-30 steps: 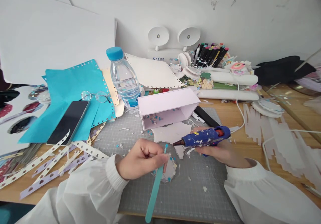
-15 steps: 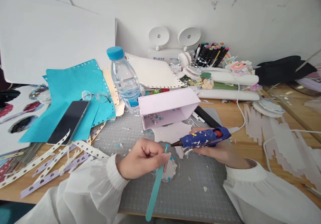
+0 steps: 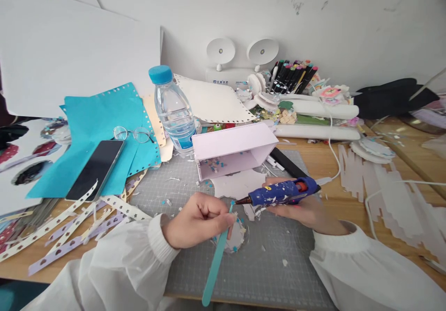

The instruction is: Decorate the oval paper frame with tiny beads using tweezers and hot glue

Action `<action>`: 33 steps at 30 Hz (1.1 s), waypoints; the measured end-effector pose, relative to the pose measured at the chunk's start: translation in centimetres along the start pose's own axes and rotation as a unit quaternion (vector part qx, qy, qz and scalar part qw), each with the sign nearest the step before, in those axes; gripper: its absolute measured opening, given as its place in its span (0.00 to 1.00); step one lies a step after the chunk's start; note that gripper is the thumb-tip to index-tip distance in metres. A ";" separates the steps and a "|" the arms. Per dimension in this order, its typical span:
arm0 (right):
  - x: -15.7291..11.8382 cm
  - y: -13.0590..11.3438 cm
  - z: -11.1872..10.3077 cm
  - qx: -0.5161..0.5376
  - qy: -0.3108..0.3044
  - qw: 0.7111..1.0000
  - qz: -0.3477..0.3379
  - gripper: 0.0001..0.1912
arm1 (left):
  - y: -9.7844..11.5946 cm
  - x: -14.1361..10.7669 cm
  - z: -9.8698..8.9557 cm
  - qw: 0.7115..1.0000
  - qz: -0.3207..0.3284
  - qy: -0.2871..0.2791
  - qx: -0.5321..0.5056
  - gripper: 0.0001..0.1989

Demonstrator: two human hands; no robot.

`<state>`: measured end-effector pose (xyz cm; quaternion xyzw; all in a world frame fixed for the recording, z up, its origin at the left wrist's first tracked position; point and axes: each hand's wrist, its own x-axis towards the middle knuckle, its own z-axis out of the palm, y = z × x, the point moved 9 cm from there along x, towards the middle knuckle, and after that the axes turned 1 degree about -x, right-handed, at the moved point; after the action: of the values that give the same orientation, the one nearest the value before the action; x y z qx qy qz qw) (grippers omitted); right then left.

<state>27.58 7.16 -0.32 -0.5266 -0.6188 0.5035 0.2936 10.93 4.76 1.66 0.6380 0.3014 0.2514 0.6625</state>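
Between the thumb and fingers of my left hand [image 3: 202,220] is a pair of teal tweezers [image 3: 215,269], its broad end slanting down toward the mat's front edge. A tiny blue star piece [image 3: 232,202] shows at the narrow tip. My right hand [image 3: 303,213] is wrapped round a blue hot glue gun [image 3: 275,194] spotted with white bits. The gun's brown nozzle points left, close to the star; whether they touch I cannot tell. Under my left hand lies a round white disc [image 3: 236,239] edged with blue stars, partly hidden.
An open lilac box [image 3: 233,141] holding small star pieces lies on the grey cutting mat [image 3: 278,264]. Behind it stand a water bottle [image 3: 174,111] and a bundle of markers [image 3: 294,76]. At left are a phone [image 3: 95,169], glasses [image 3: 132,134] and punched paper strips [image 3: 80,236].
The glue gun has shifted very slightly left and down, its nozzle nearer the tweezers' tip. My left hand stays almost still.
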 end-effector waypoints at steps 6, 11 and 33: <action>-0.2 -0.5 -0.2 -0.017 0.002 1.000 -0.005 0.17 | 0.0 0.0 0.0 1.000 0.003 -0.001 0.002 0.25; -0.2 -1.0 0.1 -0.042 -0.013 0.999 -0.025 0.14 | 0.0 -0.1 0.1 1.000 0.003 -0.002 0.003 0.24; -0.1 -0.4 -0.2 -0.077 0.000 0.996 -0.036 0.15 | 0.0 0.0 0.1 1.000 -0.002 -0.001 0.010 0.26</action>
<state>27.66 7.19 0.11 -0.5252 -0.6741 0.4436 0.2702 11.02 4.69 1.67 0.6446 0.3045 0.2466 0.6565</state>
